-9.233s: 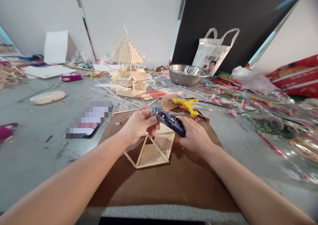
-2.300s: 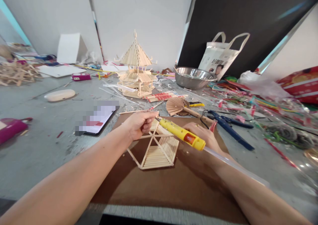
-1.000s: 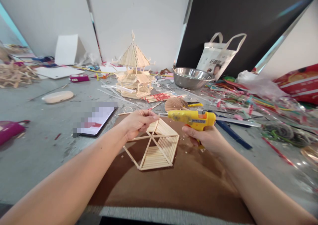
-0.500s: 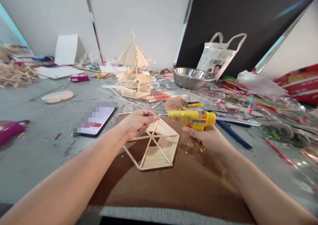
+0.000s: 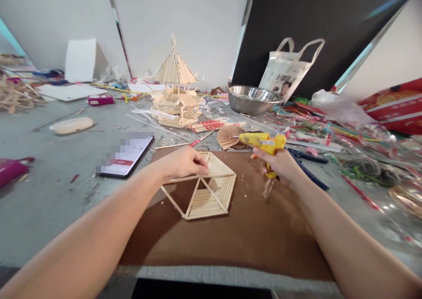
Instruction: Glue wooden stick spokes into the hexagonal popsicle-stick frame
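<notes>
A six-sided roof frame of thin wooden sticks (image 5: 207, 192) lies on a brown cardboard sheet (image 5: 231, 242). My left hand (image 5: 182, 162) rests on its far left part, fingers pinched on a stick there. My right hand (image 5: 278, 165) is closed round the handle of a yellow glue gun (image 5: 260, 141), held to the right of the frame with its nozzle pointing left. A clear glue stick pokes out below the hand.
A finished stick pagoda (image 5: 174, 94) stands behind, with a steel bowl (image 5: 252, 99), a white tote bag (image 5: 286, 70), a small paper fan (image 5: 229, 136) and blue pliers (image 5: 308, 169). A phone (image 5: 127, 156) lies left. Coloured scraps litter the right side.
My right hand has drawn the glue gun back to the right and away from the frame's top. My left hand has lowered onto the frame. The view has shifted slightly.
</notes>
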Available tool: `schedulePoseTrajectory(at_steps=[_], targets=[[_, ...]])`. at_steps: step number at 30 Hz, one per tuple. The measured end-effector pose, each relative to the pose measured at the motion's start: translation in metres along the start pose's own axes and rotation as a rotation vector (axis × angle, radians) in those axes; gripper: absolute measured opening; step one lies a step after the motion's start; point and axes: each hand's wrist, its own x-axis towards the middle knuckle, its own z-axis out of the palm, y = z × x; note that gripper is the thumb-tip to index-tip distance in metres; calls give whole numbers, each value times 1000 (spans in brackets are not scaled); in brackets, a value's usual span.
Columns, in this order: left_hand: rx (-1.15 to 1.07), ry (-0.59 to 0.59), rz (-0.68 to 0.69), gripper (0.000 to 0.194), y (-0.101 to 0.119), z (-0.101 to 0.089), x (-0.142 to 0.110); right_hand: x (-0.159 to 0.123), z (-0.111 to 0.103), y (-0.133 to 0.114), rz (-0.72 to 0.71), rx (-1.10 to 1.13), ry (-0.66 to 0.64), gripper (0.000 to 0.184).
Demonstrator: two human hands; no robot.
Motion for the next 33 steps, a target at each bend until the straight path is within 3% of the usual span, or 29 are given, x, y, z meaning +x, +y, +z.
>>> schedulePoseTrajectory(at_steps=[12, 28, 33], targets=[[204, -177, -5, 15, -3, 3, -2, 1, 3, 9, -12, -49, 1, 28], [243, -149, 10, 6, -2, 9, 2, 1, 4, 9, -49, -50, -13, 30], [315, -159, -22, 12, -2, 11, 3, 1, 4, 9, -51, -64, -18, 30]])
